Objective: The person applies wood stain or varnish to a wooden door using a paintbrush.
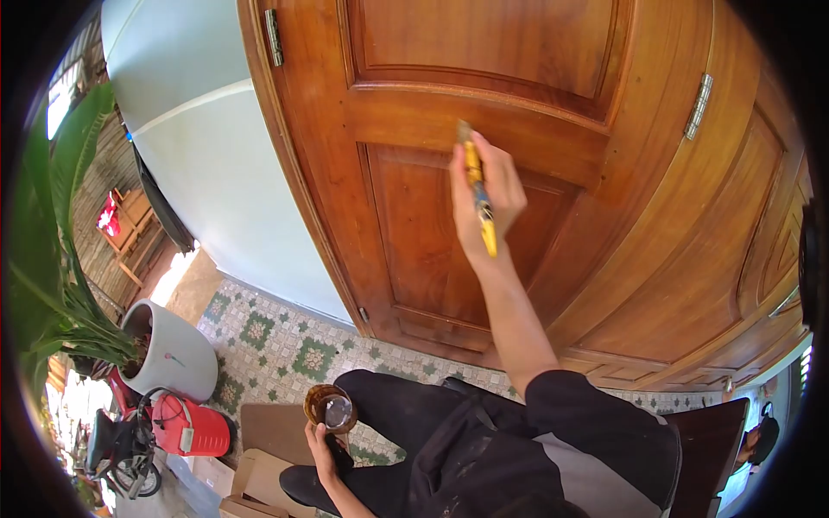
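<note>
Brush [479, 194] pinched in right grip [501, 186], bristles [464, 129] past fingers [489, 154], handle [489, 237] toward wrist; left grip [319, 449] clasping cup [347, 418].

Pale blue wall [216, 164] at left, above a green-and-white patterned tile floor [289, 350]. Further back, wooden furniture [134, 220] near a slatted wall [98, 173], with bright sunlight [177, 281] on the ground. Nearer, white planter [192, 363] with broad green leaves [73, 164], beside a red container [207, 439].
</note>
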### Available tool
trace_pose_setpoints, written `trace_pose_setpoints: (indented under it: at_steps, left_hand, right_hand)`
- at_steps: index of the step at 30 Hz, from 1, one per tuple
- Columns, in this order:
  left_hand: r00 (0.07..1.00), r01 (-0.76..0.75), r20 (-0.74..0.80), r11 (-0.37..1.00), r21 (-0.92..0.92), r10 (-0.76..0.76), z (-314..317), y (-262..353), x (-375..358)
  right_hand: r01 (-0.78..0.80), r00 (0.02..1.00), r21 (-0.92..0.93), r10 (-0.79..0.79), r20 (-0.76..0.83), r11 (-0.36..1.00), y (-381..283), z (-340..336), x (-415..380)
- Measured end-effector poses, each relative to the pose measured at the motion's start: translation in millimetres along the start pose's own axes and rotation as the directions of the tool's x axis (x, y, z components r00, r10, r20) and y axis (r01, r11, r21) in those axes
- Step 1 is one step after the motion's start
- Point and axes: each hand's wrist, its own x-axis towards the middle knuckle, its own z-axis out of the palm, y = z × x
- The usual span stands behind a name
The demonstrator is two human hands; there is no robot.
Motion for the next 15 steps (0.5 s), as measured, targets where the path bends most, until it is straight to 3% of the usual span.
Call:
trace_pose_setpoints:
  at_steps: [3,5,8,9,11,13,15]
  left_hand:
    - [1.000,-0.010,0.015,1.000,0.014,0.010,-2,-4,3]
    - [0.999,-0.008,0.032,1.000,0.010,0.008,1,-2,3]
    - [1.000,0.003,0.022,1.000,0.012,-0.003,0,-2,0]
    - [1.000,0.020,0.017,1.000,0.015,-0.020,2,2,-2]
    - [0.999,0.036,0.012,0.999,0.014,-0.036,1,3,-3]
    - [1.000,0.015,0.011,1.000,0.021,-0.015,2,1,0]
    - [1.000,0.022,0.009,1.000,0.009,-0.022,3,1,-1]
  right_hand:
    - [-0.089,0.996,-0.011,0.089,-0.014,0.996,24,-45,7]
    - [-0.099,0.994,-0.161,0.091,-0.055,0.982,33,-81,15]
    - [-0.150,0.974,-0.227,0.105,-0.199,0.962,59,-119,28]
    - [-0.268,0.952,-0.233,0.220,-0.212,0.935,59,-129,31]
    - [-0.406,0.880,0.020,0.397,-0.261,0.914,56,-140,40]
    - [-0.422,0.871,0.043,0.418,-0.257,0.905,53,-150,48]
    - [-0.488,0.781,0.366,0.583,-0.223,0.793,52,-156,54]
